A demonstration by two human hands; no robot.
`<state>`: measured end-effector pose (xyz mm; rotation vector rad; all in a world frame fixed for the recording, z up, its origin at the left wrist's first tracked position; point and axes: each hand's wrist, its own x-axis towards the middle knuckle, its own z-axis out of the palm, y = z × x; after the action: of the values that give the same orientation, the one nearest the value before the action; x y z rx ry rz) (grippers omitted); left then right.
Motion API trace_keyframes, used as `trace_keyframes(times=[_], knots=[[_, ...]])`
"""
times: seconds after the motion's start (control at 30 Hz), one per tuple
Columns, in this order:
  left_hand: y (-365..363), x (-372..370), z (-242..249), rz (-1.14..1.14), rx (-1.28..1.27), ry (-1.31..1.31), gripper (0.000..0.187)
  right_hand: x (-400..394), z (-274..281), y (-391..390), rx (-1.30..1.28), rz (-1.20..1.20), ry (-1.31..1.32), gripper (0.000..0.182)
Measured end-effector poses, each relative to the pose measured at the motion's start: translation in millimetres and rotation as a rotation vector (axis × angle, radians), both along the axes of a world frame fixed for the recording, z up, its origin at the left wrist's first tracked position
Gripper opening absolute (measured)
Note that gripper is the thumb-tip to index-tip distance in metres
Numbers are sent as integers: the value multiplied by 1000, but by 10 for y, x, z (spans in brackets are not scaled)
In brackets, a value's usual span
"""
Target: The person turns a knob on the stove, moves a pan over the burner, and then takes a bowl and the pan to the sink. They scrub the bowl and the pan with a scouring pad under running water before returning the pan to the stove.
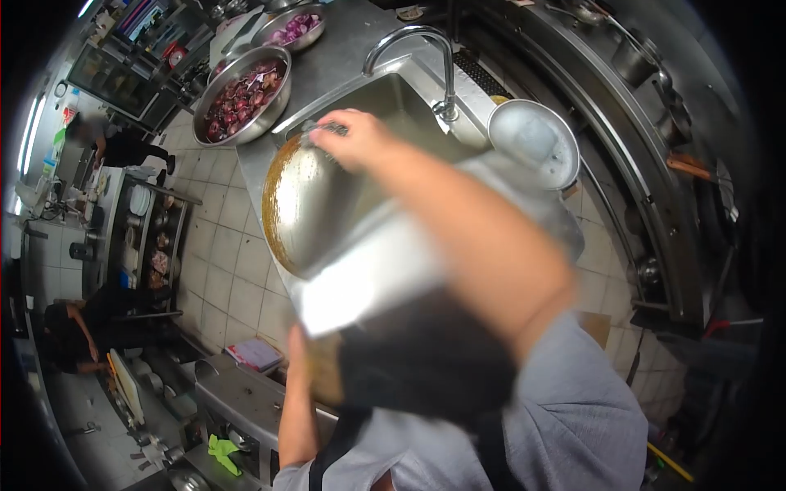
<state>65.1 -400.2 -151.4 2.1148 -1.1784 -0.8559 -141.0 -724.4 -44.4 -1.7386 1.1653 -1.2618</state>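
My right hand (pixel 354 141) is closed on a grey scouring pad (pixel 315 131), pressed near the upper rim of a large shiny metal pan (pixel 303 192). Brown burnt residue coats the pan's left edge. The pan leans over a stainless steel sink (pixel 401 98) beneath a curved chrome faucet (pixel 449 69). Low at the near edge of the bright metal, my left hand (pixel 297 352) grips the side; its fingers are mostly hidden behind it. My right forearm is blurred and covers part of the sink and pan.
A steel bowl of peeled red onions (pixel 246 98) and a smaller bowl of cut onions (pixel 295 31) stand on the counter. Right of the sink is a bowl of sudsy water (pixel 536 143). Two other people are at the left. A stove line (pixel 647 188) runs along the right.
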Motion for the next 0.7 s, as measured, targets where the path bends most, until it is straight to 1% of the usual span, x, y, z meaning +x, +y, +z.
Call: trace_keyframes(times=[0.07, 0.1, 0.13, 0.17, 0.2, 0.23, 0.27, 0.33, 0.37, 0.4, 0.43, 0.47, 0.5, 0.53, 0.57, 0.6, 0.63, 0.67, 0.7], knots=[[17, 128, -214, -200, -89, -348, 27, -16, -555, -572, 351, 21, 81, 34], [-37, 84, -308, -103, -124, -263, 27, -155, -524, -576, 517, 115, 53, 34], [-20, 249, -495, -114, -133, -268, 27, -151, -504, -586, 509, 105, 46, 34], [20, 468, -781, -136, -148, -301, 27, -174, -122, -386, 401, 44, 87, 34], [132, 543, -962, -146, -142, -328, 27, -140, 163, -153, 310, -2, 136, 33], [4, 115, -221, -114, -53, -195, 27, -33, 263, 35, 47, 21, 132, 35], [132, 103, -224, -109, -31, -199, 27, 26, 316, 161, -69, 76, 145, 37], [37, 95, -270, -9, -76, -108, 27, -15, 93, -219, 230, 130, 132, 36], [-132, -263, 349, -84, 44, -228, 27, -115, -67, -561, 434, 176, 215, 35], [-105, -238, 334, -87, 36, -231, 27, -76, -597, -1006, 474, 210, 221, 33], [-83, -195, 277, -108, -2, -245, 28, -74, -349, -843, 382, 137, 291, 33], [-121, -182, 213, -125, -42, -250, 28, -98, 104, -502, 289, 65, 368, 33], [-122, -172, 219, -124, -14, -283, 28, -147, 514, -133, 203, 94, 332, 32], [-61, -193, 253, -119, 6, -284, 28, -88, 502, -24, 83, 136, 277, 32], [-54, -214, 313, -105, 69, -272, 28, -53, 307, -85, 157, 112, 218, 33], [-137, -225, 344, -91, 102, -259, 27, -43, 43, -328, 204, 81, 164, 33], [-174, -221, 327, -87, 79, -261, 27, -49, -288, -721, 409, 180, 243, 34], [-118, -201, 286, -94, 56, -265, 28, -204, -133, -507, 501, 136, 148, 32], [-128, -172, 229, -108, 28, -269, 28, 48, -430, -632, 242, 50, 214, 31]])
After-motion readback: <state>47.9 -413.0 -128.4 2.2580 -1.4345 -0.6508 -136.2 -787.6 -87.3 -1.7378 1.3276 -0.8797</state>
